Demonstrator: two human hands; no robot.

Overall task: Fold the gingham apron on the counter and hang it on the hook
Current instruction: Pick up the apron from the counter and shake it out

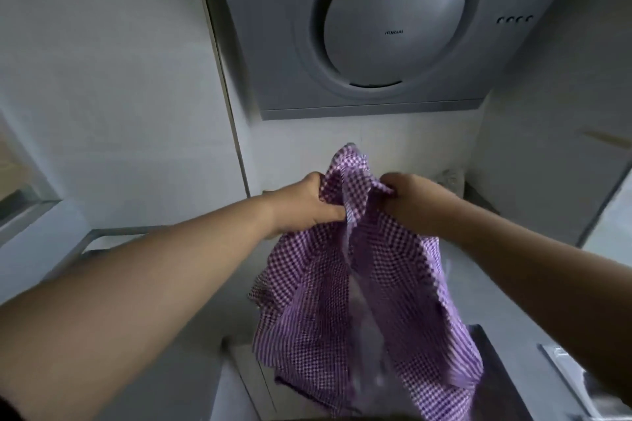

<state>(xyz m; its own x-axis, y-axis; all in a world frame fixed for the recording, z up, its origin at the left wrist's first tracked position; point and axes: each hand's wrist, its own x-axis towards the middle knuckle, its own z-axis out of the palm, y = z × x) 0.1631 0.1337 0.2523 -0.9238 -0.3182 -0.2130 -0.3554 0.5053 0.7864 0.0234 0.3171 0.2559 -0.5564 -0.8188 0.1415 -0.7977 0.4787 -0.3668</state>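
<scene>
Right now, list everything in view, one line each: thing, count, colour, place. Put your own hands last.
apron: one, purple and white gingham, held up in the air at centre, hanging down over the counter.
range hood: one, grey with a round pale panel, on the wall above.
counter: one, grey, below the arms.
wall cabinet: one, white, upper left.
left hand: one, gripping the apron's top edge.
right hand: one, gripping the apron's top edge beside it.

Apron [359, 284] hem blurred, bottom-cropped
</scene>
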